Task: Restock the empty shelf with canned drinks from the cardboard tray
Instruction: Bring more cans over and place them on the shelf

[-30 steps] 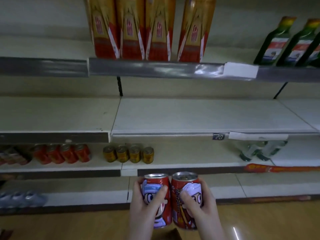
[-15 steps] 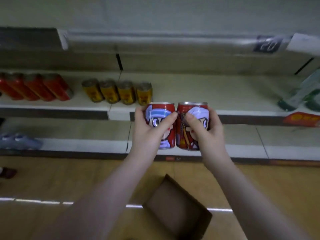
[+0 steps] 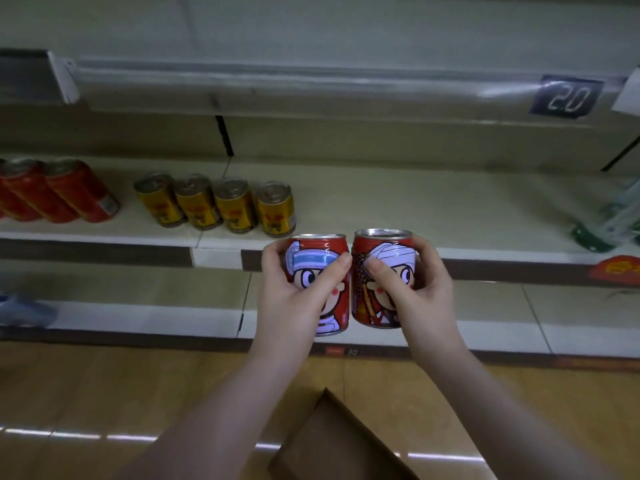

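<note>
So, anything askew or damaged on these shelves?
Nothing damaged or spilled. The yellow cans stand upright in a row, each hand holds a red can upright (left, right). The red cans at far left look tilted, probably from the wide-angle lens.

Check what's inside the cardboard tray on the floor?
The visible part of the cardboard tray shows bare brown bottom, no cans. Its near end runs off the frame's bottom edge and the right forearm crosses one side, so the rest is unseen.
</note>
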Tool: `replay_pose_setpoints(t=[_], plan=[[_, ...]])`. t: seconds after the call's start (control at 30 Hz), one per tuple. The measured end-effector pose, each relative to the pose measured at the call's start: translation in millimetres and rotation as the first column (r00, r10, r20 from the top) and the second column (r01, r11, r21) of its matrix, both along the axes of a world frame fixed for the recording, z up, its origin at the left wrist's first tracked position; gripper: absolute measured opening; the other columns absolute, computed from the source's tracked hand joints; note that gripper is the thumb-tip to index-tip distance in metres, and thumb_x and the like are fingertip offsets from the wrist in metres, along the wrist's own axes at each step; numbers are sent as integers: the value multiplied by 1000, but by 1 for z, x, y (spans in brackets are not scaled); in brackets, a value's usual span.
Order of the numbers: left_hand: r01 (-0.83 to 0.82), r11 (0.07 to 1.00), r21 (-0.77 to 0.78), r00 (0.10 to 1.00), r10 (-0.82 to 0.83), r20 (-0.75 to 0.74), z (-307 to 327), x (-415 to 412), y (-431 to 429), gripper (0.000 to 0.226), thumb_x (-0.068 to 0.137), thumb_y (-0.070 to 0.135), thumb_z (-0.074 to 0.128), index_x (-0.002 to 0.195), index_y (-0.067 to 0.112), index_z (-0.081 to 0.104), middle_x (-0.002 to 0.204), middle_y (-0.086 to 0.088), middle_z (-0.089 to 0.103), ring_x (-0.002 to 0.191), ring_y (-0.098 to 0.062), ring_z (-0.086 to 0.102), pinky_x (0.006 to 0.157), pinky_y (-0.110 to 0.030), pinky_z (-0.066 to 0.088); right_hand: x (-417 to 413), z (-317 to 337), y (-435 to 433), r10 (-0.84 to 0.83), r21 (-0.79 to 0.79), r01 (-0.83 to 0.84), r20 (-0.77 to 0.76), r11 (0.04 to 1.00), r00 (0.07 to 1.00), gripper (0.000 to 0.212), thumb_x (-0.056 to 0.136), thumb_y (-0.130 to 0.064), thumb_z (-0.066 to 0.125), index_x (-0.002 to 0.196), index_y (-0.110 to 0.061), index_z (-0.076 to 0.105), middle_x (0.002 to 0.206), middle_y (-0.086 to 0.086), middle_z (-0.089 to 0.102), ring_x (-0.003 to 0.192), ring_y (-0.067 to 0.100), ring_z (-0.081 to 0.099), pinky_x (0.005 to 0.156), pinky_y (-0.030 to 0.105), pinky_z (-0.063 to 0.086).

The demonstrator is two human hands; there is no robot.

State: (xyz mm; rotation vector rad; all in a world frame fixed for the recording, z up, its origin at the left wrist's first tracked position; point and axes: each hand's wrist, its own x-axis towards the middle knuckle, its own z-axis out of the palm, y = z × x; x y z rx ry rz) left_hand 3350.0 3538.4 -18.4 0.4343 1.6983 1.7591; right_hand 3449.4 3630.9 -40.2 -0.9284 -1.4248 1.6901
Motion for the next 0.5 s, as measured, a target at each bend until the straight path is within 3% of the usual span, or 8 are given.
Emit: replay_pose_setpoints(t=[0.1,0.17,0.27,0.43,0.5], plan=[[15,1000,5,1000,-15,-10,-3,-7,5,49,54,39,72,97,35,50,92,8,66,78,0,68,57,-13,53,-12,-9,19,-50,42,48,44,998,998,62,61,-27,79,117,-13,57,102,2,70,89,10,69,71,20,55],[22,1000,-5,999,-22,-37,-5,-14,8,47,52,39,72,93,39,48,90,14,64,76,8,65,54,-9,50,-23,-17,33,-76,65,71,69,995,995,62,64,-19,82,119,-13,55,105,3,69,93,11,69,74,19,55],[23,1000,-9,994,-24,-108,-10,-26,11,48,56,35,75,94,41,47,91,18,61,77,13,63,56,-6,49,-39,-26,55,-99,96,91,90,991,991,59,67,-11,82,118,-15,54,106,5,69,95,15,68,81,30,56],[8,1000,-17,990,-11,-142,-24,-44,16,53,60,36,74,102,47,44,95,22,60,81,12,62,58,-7,50,-60,-36,78,-87,145,71,103,987,991,62,68,-9,81,121,-22,50,104,-7,62,82,-9,64,67,7,50],[10,1000,-26,992,-13,-126,-28,-46,19,58,54,41,72,104,48,43,97,23,58,86,7,61,67,-13,51,-66,-44,83,-96,155,78,110,985,989,63,68,-6,80,122,-20,50,107,-6,61,84,-12,61,66,3,48]])
